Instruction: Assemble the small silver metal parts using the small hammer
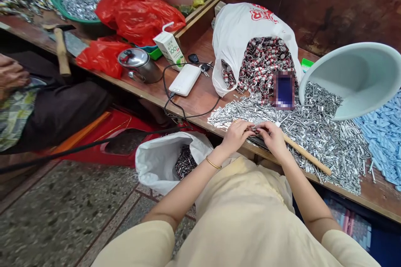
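My left hand (pixel 237 134) and my right hand (pixel 272 137) meet at the front edge of the wooden bench (pixel 200 96), fingers curled in a pinch around a small metal part I cannot name. Just beyond them lies a wide heap of small silver metal parts (pixel 313 129). A wooden stick (pixel 305 154) rests on the heap beside my right wrist. A gold bangle circles my left wrist.
A white bag of red-and-silver pieces (pixel 250 50) stands behind the heap. A tipped grey basin (pixel 357 79) and blue parts (pixel 382 133) are at right. A power bank (pixel 185 80), steel pot (pixel 139 64), red bags (pixel 138 14), and a floor bag (pixel 166 160) lie left. Another person sits far left.
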`<state>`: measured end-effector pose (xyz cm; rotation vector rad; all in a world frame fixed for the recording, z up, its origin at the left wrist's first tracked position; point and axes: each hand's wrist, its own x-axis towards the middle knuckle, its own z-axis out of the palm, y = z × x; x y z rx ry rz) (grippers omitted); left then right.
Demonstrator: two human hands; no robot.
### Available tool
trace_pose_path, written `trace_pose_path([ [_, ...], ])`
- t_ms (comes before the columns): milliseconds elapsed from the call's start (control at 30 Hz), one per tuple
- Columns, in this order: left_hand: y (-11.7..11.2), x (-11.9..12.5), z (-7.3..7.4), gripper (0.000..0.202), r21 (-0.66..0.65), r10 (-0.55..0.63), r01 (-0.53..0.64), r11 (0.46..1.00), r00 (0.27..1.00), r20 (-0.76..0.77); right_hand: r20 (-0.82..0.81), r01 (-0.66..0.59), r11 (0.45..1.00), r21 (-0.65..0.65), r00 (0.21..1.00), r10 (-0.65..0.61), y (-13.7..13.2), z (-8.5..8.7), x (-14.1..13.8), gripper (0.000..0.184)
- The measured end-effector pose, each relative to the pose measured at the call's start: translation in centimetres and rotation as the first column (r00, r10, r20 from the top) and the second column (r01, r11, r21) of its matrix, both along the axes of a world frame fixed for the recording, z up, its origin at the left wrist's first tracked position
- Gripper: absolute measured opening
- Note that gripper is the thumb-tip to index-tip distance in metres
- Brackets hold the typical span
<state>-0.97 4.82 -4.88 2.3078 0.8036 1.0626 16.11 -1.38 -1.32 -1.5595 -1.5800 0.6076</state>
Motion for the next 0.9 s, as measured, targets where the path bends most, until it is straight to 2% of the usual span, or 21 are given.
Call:
trace_pose_path([
  [133,0.2,-0.1,-0.2,0.019,-0.044,-0.011,0.011,0.999,1.000,0.001,0.103,-0.008,0.998,0.062,0.995,0.002,0.1,-0.1,0.4,0.015],
  [233,0.3,-0.1,-0.2,0.023,-0.034,-0.020,0.021,0.999,1.000,0.019,0.217,-0.061,0.993,0.106,0.975,0.037,0.2,0.0,0.5,0.018],
  [400,0.4,-0.2,0.0,0.015,-0.029,-0.036,0.037,0.999,0.999,0.039,0.216,-0.095,0.984,0.148,0.974,0.062,0.3,-0.2,0.3,0.019],
  [533,0.4,-0.1,0.3,0.014,-0.059,-0.050,0.057,0.997,0.992,0.116,0.255,-0.111,0.985,0.130,0.964,0.075,-0.1,0.3,0.6,0.016],
  [600,0.3,0.0,0.5,0.014,-0.116,-0.033,0.055,0.992,0.983,0.181,0.271,-0.086,0.990,0.108,0.961,0.054,-0.5,0.6,0.8,0.010],
  [700,0.1,-0.1,0.9,0.011,-0.229,0.001,0.056,0.972,0.970,0.242,0.230,-0.050,0.998,0.049,0.972,0.037,-1.1,0.8,0.9,0.014],
  [800,-0.1,-0.6,1.5,0.010,-0.274,0.017,0.042,0.961,0.977,0.211,0.163,-0.067,0.998,0.017,0.985,0.064,-1.3,0.9,0.8,0.012],
  [900,-0.2,-1.4,2.5,0.010,-0.225,-0.028,0.047,0.973,0.996,0.086,0.190,-0.140,0.989,0.056,0.973,0.127,-1.3,1.4,0.7,0.015],
])
